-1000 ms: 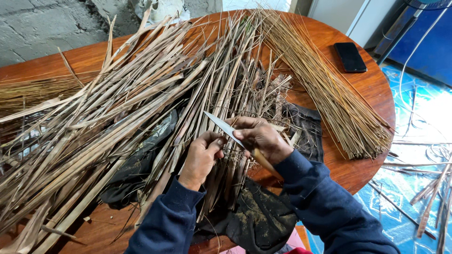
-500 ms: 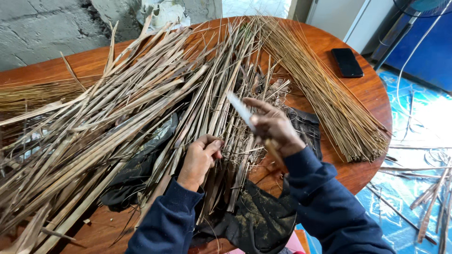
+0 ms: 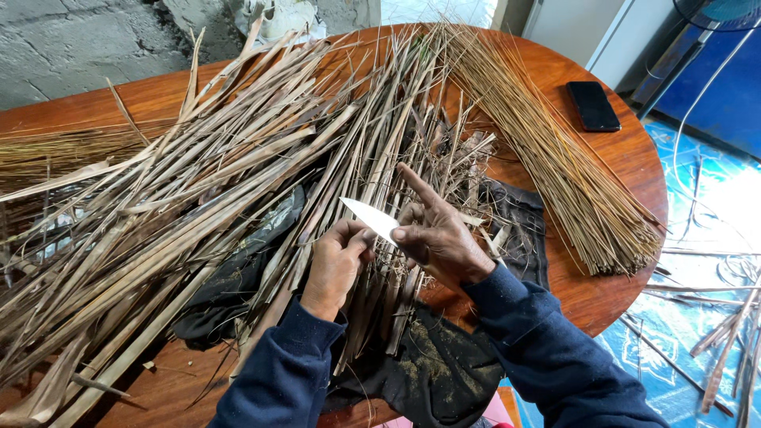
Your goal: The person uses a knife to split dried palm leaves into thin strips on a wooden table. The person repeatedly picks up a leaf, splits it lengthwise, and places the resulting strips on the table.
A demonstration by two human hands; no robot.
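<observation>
While gripping a knife [image 3: 371, 217] mid-frame, our right hand [image 3: 434, 239] points its blade left.
Our left hand [image 3: 334, 265] pinches a dry leaf strip [image 3: 305, 250], steadying it against the blade.

Two hands, the left hand [image 3: 333, 265] and right hand [image 3: 434, 238], one knife [image 3: 369, 218], one phone [image 3: 593, 105], one round table [image 3: 602, 297], one dark cloth [image 3: 444, 372], and dried leaves [image 3: 206, 198] too numerous to count.
</observation>
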